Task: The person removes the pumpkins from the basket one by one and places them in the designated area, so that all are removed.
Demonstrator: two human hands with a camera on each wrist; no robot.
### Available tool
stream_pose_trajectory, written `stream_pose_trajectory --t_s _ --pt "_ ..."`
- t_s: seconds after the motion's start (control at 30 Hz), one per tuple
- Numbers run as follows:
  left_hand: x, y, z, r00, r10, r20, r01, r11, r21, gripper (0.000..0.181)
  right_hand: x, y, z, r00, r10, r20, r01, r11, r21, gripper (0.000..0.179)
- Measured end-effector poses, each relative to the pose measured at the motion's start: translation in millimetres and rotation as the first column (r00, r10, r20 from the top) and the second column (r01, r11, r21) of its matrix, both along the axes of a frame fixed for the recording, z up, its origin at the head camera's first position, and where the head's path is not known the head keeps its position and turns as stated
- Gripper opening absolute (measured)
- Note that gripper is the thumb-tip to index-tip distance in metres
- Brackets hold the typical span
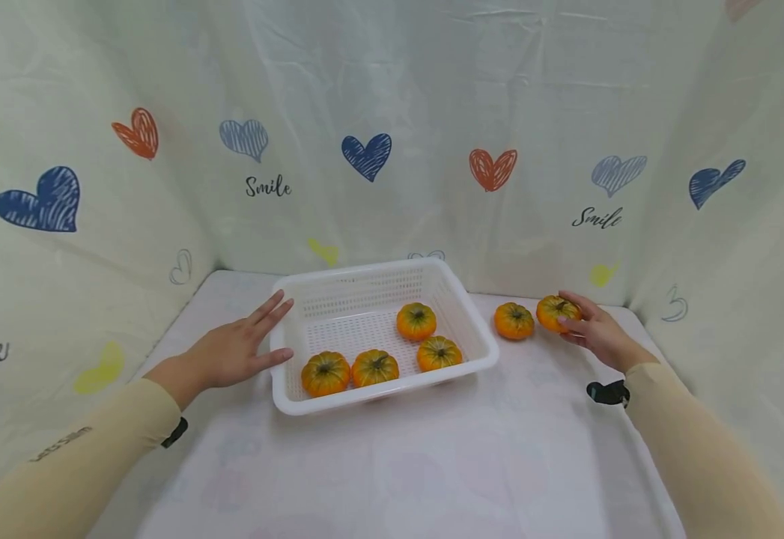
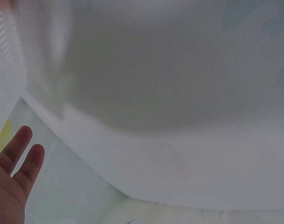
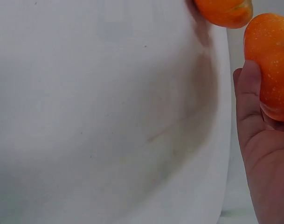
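At the right of the head view, my right hand [image 1: 592,329] grips a small orange pumpkin [image 1: 557,313] with green streaks. The same pumpkin [image 3: 272,65] shows in the right wrist view, with thumb and fingers around it. Just left of it, a second pumpkin [image 1: 514,321] rests on the table. My left hand [image 1: 233,348] has its fingers spread at the left side of a white plastic basket [image 1: 385,390]; whether they touch the rim I cannot tell. Several pumpkins lie in the basket, among them one near the back [image 1: 415,322] and one at front left [image 1: 326,373].
A white cloth covers the table [image 1: 392,464]. Behind and on both sides hangs a pale curtain [image 1: 418,90] printed with hearts and "Smile" lettering, close to the table's back edge. The basket stands left of the two pumpkins outside it.
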State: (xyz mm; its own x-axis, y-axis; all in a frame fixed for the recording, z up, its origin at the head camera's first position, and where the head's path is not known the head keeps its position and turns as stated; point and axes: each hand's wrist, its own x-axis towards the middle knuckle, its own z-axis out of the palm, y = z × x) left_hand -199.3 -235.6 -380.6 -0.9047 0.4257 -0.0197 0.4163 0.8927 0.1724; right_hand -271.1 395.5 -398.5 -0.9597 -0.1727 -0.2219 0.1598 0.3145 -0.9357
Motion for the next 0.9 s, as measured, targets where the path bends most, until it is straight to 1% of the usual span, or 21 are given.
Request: stream_pose_trajectory --t_s 0.1,0.23,0.4,0.53,0.63,0.9 --pt "0.9 -0.1 -0.2 1.000 0.003 0.008 -0.004 1.000 0.004 0.088 -1.0 1 -9.8 1.000 -0.002 0.019 0.001 1.000 0.031 0.075" --pt "2.1 -0.4 0.9 1.000 0.005 0.004 -0.005 1.000 0.003 0.088 -1.7 0 -19.2 0.999 0.024 0.031 -0.028 0.992 0.121 0.075" --pt "1.2 0.8 1.1 1.000 -0.001 -0.005 0.001 1.000 0.009 0.087 -1.2 0 -22.9 0.998 0.045 0.037 -0.053 0.966 0.253 0.077" --pt "1.2 0.5 0.8 1.000 0.000 -0.001 0.000 1.000 0.009 0.087 -1.0 3 -22.6 0.998 0.059 0.034 -0.067 0.944 0.323 0.079" --pt "1.6 -0.1 1.4 1.000 -0.001 0.000 0.001 1.000 0.013 0.087 -1.1 4 -22.7 0.998 0.063 0.028 -0.069 0.937 0.342 0.079" --pt "1.2 0.2 0.9 1.000 -0.007 -0.009 0.007 1.000 0.014 0.086 1.7 7 -25.0 0.997 0.068 0.025 -0.072 0.940 0.333 0.076"
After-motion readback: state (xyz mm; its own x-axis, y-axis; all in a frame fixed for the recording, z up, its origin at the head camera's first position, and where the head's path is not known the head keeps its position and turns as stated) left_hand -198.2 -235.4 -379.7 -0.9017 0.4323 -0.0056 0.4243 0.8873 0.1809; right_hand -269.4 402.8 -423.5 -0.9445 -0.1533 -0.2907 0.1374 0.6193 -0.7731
